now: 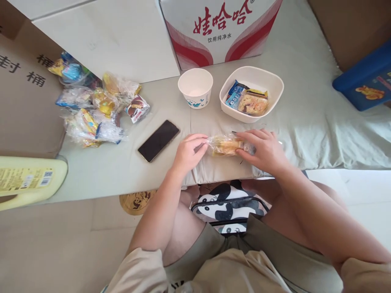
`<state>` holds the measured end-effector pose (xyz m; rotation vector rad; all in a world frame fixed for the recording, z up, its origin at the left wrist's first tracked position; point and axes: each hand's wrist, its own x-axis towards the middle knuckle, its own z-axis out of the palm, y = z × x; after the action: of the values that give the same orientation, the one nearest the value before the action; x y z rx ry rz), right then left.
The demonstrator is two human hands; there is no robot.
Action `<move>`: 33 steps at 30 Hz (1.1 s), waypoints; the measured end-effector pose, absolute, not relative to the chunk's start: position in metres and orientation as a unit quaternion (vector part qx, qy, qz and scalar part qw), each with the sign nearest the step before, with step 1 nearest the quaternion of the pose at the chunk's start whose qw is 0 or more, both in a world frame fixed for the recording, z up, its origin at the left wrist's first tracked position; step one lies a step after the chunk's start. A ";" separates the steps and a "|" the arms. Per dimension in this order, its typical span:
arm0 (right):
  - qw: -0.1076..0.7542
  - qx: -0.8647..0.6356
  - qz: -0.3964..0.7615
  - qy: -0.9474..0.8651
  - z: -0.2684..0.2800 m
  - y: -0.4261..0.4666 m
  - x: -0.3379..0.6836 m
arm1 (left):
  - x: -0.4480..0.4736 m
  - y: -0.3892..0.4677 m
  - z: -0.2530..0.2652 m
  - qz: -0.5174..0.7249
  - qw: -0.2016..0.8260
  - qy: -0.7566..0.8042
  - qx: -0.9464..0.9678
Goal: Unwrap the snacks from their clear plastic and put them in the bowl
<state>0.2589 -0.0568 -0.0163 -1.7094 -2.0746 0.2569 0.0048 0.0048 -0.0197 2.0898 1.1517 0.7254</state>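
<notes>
I sit in front of a low surface covered with a pale green cloth (320, 122). At its far edge stands a big white and red carton (218, 30), and a brown cardboard box (24, 101) stands at my left side. A blue box (365, 79) is far to my right, well apart from my hands. Beside the brown box lies a loose heap of wrapped snacks (97, 110). In front of the carton there is a square white bowl (252, 94) with some packets already in it, and just beside it a round paper cup (195, 87), which looks empty. A dark phone (158, 140) lies flat between the heap and my left hand.

The thing I work on is a small snack packet (226, 145) in clear wrapping, lying on the cloth near the front edge, directly between my hands. My left hand (187, 152) pinches the left end of the wrapper with thumb and fingers. My right hand (264, 150) is closed over the right end and covers it partly, so I cannot tell exactly how the fingers grip there.

To do this step well, I think I must hold only the wrapper ends, not press the soft middle, because the contents can crumble. I should keep the packet low over the cloth and keep both grips firm, as the clear film is slippery. The bowl is near, straight ahead of my right hand.
</notes>
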 end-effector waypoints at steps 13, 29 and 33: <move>0.265 -0.596 0.052 -0.756 0.008 -0.074 0.252 | -0.020 -0.015 -0.001 0.438 0.210 0.402 0.776; 0.042 -0.585 0.116 -0.801 0.005 -0.092 0.218 | 0.004 -0.017 -0.003 0.283 0.166 0.547 0.770; 0.080 -0.683 0.136 -0.713 0.000 -0.092 0.215 | 0.015 -0.020 -0.006 0.261 0.356 0.520 0.731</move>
<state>0.2149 -0.0921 -0.0005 -2.0425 -2.1324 0.4052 0.0152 -0.0203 -0.0059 1.8884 1.3426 0.6738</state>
